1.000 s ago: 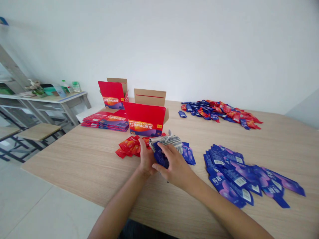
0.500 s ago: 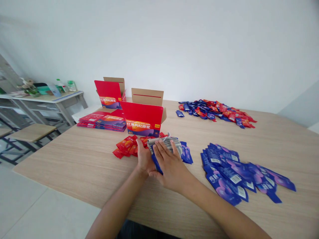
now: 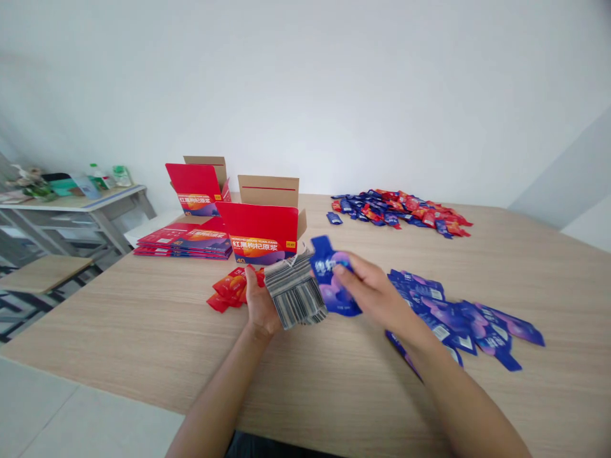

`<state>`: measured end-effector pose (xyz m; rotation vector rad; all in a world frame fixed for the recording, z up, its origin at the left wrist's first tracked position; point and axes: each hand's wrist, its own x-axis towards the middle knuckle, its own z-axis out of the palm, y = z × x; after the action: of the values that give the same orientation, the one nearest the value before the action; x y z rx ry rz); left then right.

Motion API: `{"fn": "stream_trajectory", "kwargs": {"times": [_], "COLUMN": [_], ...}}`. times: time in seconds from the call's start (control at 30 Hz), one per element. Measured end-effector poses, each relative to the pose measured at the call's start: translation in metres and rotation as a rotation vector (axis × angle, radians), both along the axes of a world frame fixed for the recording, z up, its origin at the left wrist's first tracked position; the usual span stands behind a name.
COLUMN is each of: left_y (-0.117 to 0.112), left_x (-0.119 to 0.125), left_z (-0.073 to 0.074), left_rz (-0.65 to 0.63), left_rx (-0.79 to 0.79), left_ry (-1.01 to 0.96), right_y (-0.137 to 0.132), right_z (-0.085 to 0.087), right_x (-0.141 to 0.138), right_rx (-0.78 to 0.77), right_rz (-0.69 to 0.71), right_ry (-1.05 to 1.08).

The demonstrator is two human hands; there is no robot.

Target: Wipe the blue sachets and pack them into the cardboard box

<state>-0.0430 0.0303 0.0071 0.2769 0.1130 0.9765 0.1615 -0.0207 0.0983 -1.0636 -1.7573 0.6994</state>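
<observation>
My left hand (image 3: pixel 261 304) is closed around the left side of a grey-striped, cloth-like pouch (image 3: pixel 296 294), which has a white string at its top. Held above the table at the pouch's right edge is a blue sachet (image 3: pixel 337 289) with pink-purple round shapes and a narrow neck. My right hand (image 3: pixel 377 289) pinches it between thumb and fingers. Whether the sachet touches the pouch I cannot tell. Red sachets (image 3: pixel 232 287) lie behind my left hand, partly hidden by it. Loosely overlapping blue sachets (image 3: pixel 449 318) lie to the right, partly covered by my right forearm.
An open red carton (image 3: pixel 260 229) stands behind my hands, with another red carton (image 3: pixel 195 187) behind it. Flat red cartons (image 3: pixel 186 240) are stacked at the left. Mixed red and blue sachets (image 3: pixel 401 210) are heaped near the wall. A stool (image 3: pixel 45 277) stands left of the table.
My right hand has lifted off the striped pouch and moved right, now holding a blue sachet. The pouch has tilted toward me in my left hand. The view has shifted slightly.
</observation>
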Motion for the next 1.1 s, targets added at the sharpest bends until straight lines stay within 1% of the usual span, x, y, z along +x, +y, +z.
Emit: {"fn": "stream_trajectory", "kwargs": {"times": [0.03, 0.07, 0.13, 0.17, 0.23, 0.37, 0.5, 0.6, 0.67, 0.83, 0.97, 1.1], "left_y": [0.0, 0.0, 0.001, 0.001, 0.002, 0.006, 0.013, 0.019, 0.022, 0.028, 0.029, 0.03], "left_x": [-0.001, -0.001, -0.002, -0.003, -0.004, -0.01, -0.017, -0.021, -0.024, -0.031, -0.035, -0.036], "left_z": [-0.001, -0.001, -0.003, -0.004, -0.004, -0.003, -0.002, -0.003, -0.006, -0.013, -0.014, -0.015], "left_rz": [0.001, 0.005, 0.021, 0.038, 0.094, 0.214, 0.252, 0.329, 0.357, 0.306, 0.254, 0.244], "left_rx": [0.003, 0.008, 0.009, 0.004, -0.009, -0.017, -0.017, -0.043, -0.051, 0.0, 0.025, 0.043], "left_ry": [-0.003, -0.003, 0.015, 0.027, 0.045, 0.017, -0.007, 0.019, 0.035, 0.035, 0.035, 0.049], "right_y": [0.009, 0.018, 0.035, 0.042, 0.052, 0.059, 0.063, 0.067, 0.07, 0.076, 0.081, 0.084], "right_z": [0.0, -0.001, -0.007, -0.01, -0.015, -0.021, -0.027, -0.032, -0.035, -0.045, -0.054, -0.064], "right_x": [0.007, 0.012, 0.018, 0.02, 0.022, 0.026, 0.029, 0.032, 0.033, 0.03, 0.025, 0.021], "right_rx": [-0.034, -0.077, -0.186, -0.239, -0.309, -0.335, -0.361, -0.409, -0.432, -0.439, -0.45, -0.457], "right_rz": [-0.078, -0.123, -0.144, -0.135, -0.118, -0.097, -0.072, -0.057, -0.055, -0.07, -0.075, -0.073], "right_ry": [0.194, 0.372, 0.638, 0.717, 0.797, 0.82, 0.816, 0.821, 0.827, 0.842, 0.836, 0.776]}}
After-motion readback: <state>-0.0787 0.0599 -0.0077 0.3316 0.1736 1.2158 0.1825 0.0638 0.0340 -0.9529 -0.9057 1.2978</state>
